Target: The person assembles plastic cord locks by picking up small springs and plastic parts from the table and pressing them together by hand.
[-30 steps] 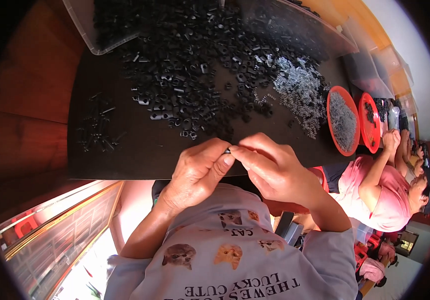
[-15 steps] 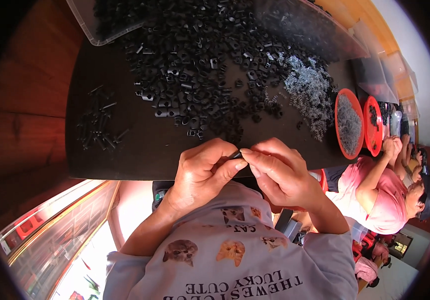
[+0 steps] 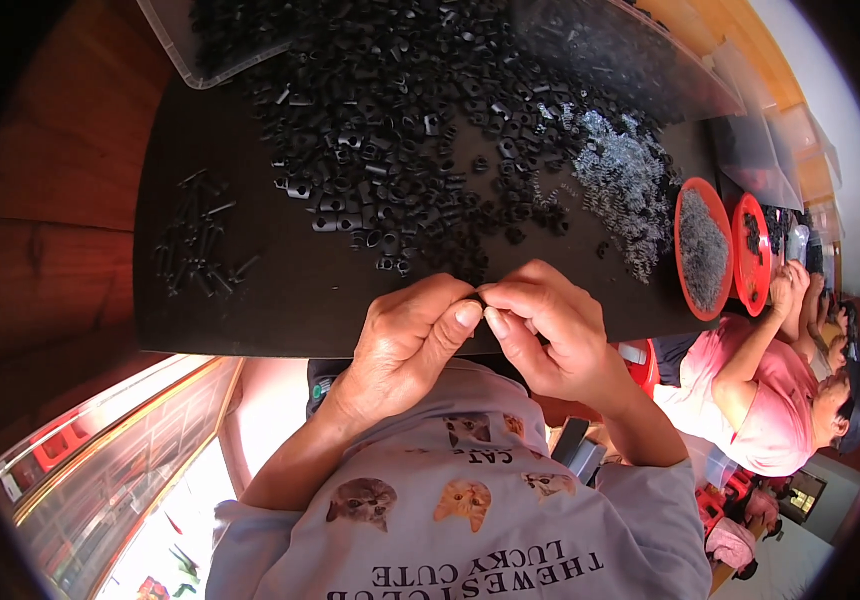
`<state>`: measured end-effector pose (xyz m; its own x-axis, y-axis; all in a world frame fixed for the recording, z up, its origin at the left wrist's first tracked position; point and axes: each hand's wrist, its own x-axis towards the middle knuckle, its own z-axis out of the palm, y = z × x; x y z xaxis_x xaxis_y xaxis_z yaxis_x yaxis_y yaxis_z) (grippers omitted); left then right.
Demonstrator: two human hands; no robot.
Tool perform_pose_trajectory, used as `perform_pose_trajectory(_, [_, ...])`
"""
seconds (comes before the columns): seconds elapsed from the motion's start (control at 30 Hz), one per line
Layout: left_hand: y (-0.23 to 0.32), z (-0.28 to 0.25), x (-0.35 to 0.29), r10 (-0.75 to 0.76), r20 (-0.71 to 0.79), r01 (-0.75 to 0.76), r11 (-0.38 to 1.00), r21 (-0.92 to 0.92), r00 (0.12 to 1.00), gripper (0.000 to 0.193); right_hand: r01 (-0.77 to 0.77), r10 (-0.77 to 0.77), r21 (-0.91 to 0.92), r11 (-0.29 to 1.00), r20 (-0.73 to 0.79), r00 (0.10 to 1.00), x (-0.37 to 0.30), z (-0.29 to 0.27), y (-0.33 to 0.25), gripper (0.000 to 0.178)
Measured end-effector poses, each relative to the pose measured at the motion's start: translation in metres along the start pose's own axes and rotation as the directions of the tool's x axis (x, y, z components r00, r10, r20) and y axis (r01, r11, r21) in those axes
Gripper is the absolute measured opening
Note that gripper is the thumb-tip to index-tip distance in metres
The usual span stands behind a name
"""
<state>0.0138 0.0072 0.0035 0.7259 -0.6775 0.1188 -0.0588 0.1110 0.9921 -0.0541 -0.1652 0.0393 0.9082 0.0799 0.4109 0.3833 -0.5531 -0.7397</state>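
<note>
At the table's near edge my left hand [image 3: 412, 345] and my right hand [image 3: 550, 330] meet fingertip to fingertip. Between them is a small black plastic part [image 3: 475, 299], mostly covered by the fingers. My left thumb and index finger pinch it, and the right thumb and index finger press at its other end. Just beyond the fingertips lies a big heap of small black plastic pieces with holes [image 3: 380, 150]. To its right is a pile of small metal coil springs [image 3: 622, 175].
Thin black pins [image 3: 195, 250] lie scattered at the table's left. On the right stand a red bowl of springs [image 3: 702, 250] and another red bowl [image 3: 751, 255] with black parts. Clear plastic bins [image 3: 190, 70] border the heap. A person in pink [image 3: 750, 400] works at the right.
My right fingertips have shifted slightly and closed in over the black part, which shows less now. My left thumb is raised a little. The view has shifted slightly.
</note>
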Motion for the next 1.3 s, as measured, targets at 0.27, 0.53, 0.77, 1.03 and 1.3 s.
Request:
perform_pose_trajectory(0.27, [0.001, -0.004, 0.002, -0.009, 0.044, 0.014, 0.994, -0.111, 0.999, 0.023, -0.011, 0.011, -0.007, 1.000, -0.017, 1.000, 0.005, 0.002, -0.004, 0.028])
perform_pose_trajectory(0.53, [-0.003, -0.003, -0.001, -0.016, 0.023, 0.017, 1.000, -0.022, 1.000, 0.025, -0.126, 0.126, -0.044, 0.991, 0.012, 0.992, 0.045, -0.033, 0.040, 0.010])
perform_pose_trajectory(0.77, [-0.003, 0.001, -0.001, -0.004, 0.024, 0.004, 1.000, 0.010, 1.000, 0.030, 0.042, 0.141, -0.577, 0.816, 0.269, 0.953, 0.089, -0.036, 0.068, 0.010])
perform_pose_trajectory(1.03, [0.002, 0.001, -0.001, -0.093, -0.022, 0.089, 0.986, -0.138, 0.995, 0.028, 0.125, 0.179, -0.691, 0.712, 0.352, 0.919, 0.093, -0.027, 0.064, 0.011])
perform_pose_trajectory(1.3, [0.001, 0.001, 0.000, -0.095, -0.067, 0.077, 0.971, -0.228, 0.993, 0.029, 0.017, 0.227, -0.634, 0.773, 0.302, 0.926, 0.097, -0.022, 0.059, 0.016])
